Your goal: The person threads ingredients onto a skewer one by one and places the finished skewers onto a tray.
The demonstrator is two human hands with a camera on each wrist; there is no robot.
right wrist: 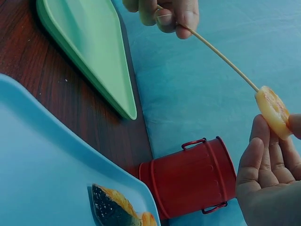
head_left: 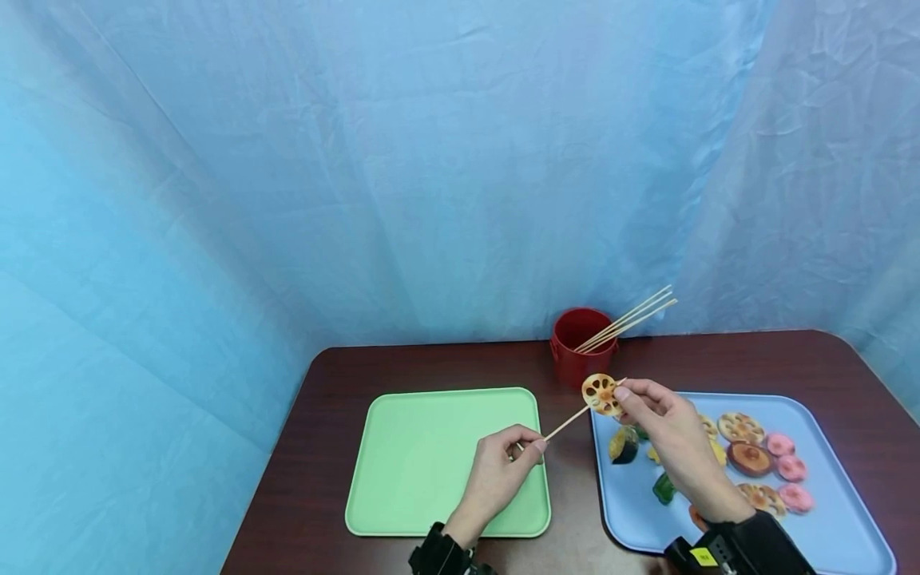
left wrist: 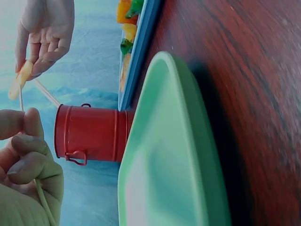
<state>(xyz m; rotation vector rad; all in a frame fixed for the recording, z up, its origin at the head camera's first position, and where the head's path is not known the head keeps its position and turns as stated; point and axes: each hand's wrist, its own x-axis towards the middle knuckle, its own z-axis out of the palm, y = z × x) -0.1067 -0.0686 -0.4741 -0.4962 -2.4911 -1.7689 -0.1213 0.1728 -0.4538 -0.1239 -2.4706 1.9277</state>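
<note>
My left hand (head_left: pixel 501 469) pinches a thin wooden skewer (head_left: pixel 568 423) between thumb and fingers, above the right side of the green tray (head_left: pixel 424 463). On the skewer's far end is a browned lotus root slice (head_left: pixel 600 394) with round holes. My right hand (head_left: pixel 672 435) pinches that slice at its right edge, over the blue tray's near-left corner region. In the head view the skewer's tip shows just past the slice. The right wrist view shows the skewer (right wrist: pixel 223 57) entering the edge of the lotus root slice (right wrist: pixel 273 112).
A red bucket (head_left: pixel 575 369) with several skewers (head_left: pixel 632 319) stands behind the hands. The blue tray (head_left: pixel 848 511) at right bears lotus root slices (head_left: pixel 742 428), a mushroom (head_left: pixel 750 458), pink rounds (head_left: pixel 792 468), green pieces (head_left: pixel 664 489) and a dark-skinned pumpkin-like wedge (head_left: pixel 624 446).
</note>
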